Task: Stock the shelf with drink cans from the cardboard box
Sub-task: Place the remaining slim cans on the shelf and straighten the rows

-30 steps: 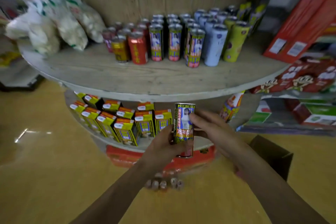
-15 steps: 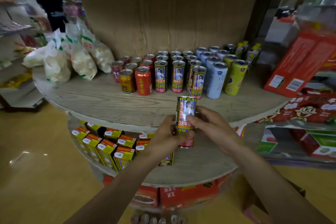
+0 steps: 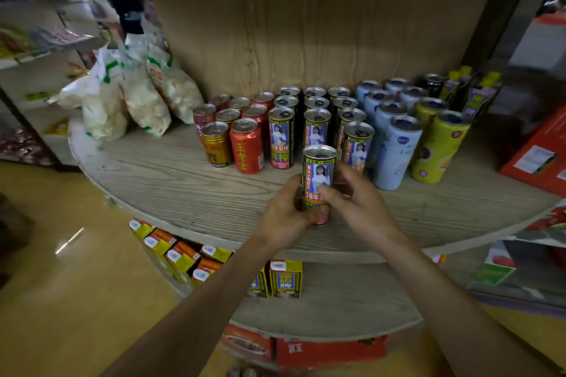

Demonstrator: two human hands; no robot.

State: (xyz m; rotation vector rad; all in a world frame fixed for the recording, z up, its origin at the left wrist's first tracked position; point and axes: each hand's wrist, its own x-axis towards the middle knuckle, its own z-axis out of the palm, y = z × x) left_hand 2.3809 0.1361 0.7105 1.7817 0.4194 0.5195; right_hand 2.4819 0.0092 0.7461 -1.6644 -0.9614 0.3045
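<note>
Both hands (image 3: 284,211) (image 3: 358,208) gripping drink can (image 3: 318,174), upright, top up, over shelf (image 3: 171,180)

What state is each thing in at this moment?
Held can: upright, unopened, gripped by both hands.
Left hand: grips the can's left side.
Right hand: grips the can's right side.
Matching cans: upright in rows on the shelf.
Blue cans: upright, right of them.
Snack bags: slumped at the shelf's left end.
</note>
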